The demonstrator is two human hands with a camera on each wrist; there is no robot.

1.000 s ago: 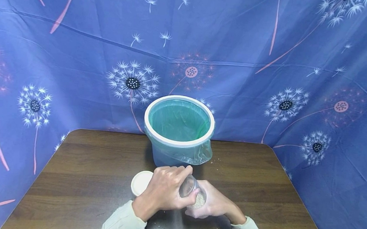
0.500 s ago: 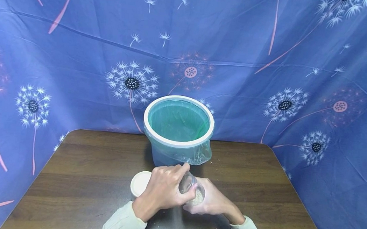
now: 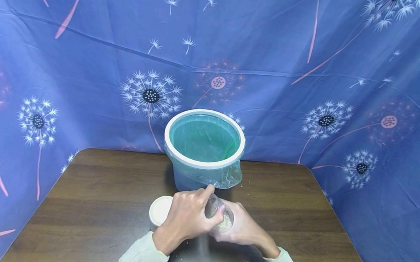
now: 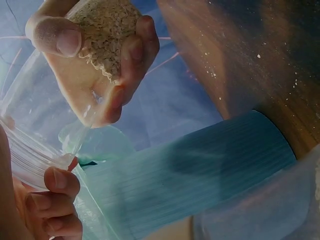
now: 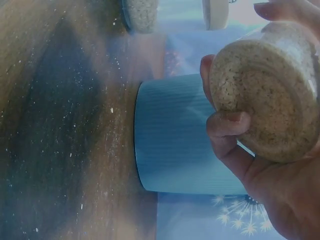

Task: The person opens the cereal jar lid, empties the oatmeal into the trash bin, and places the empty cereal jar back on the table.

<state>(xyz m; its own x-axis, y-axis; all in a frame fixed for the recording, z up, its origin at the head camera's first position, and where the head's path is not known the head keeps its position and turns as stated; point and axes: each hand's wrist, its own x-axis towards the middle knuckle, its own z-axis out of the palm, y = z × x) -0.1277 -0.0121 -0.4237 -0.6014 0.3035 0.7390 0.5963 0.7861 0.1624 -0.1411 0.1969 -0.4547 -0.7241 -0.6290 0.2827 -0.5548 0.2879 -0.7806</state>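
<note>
Between both hands is a clear plastic jar, tilted in the head view. Pale flakes like oats lie at its base end. My right hand grips the jar round its lower part, thumb and fingers on opposite sides in the left wrist view. At the threaded mouth end, my left hand holds on with curled fingers; its palm is out of sight. A second jar, also with pale contents and topped by a cream lid, stands beside the left hand, partly covered by it.
Behind the hands stands a blue-green bin with a white rim and a clear plastic liner hanging over its side. Small crumbs dot the brown wooden table. A blue dandelion-print cloth hangs behind.
Both hands and the held jar have shifted slightly left and away from the body. Each hand keeps its hold on the jar, while bin and second jar stay put.
</note>
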